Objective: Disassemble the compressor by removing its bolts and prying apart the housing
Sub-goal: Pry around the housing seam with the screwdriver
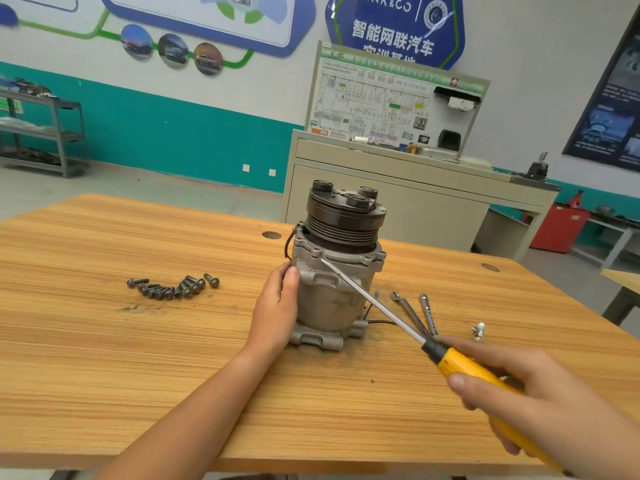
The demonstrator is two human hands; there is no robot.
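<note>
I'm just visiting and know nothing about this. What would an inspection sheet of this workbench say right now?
Surface: wooden table, dark smudges.
Job's things: compressor upright; screwdriver tip at its upper housing seam; loose bolts heaped at left.
Clutter: two wrenches, small metal fitting at right.
Hands: left hand grips the compressor; right hand holds the screwdriver.
Cables: black wire on the compressor.
Surroundings: shelf rack, training board, red cabinet.

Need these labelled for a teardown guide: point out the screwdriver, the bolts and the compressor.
screwdriver (464, 365), head view, on its yellow handle.
bolts (173, 289), head view, middle of the loose pile on the table.
compressor (332, 306), head view, on the grey housing body.
</note>
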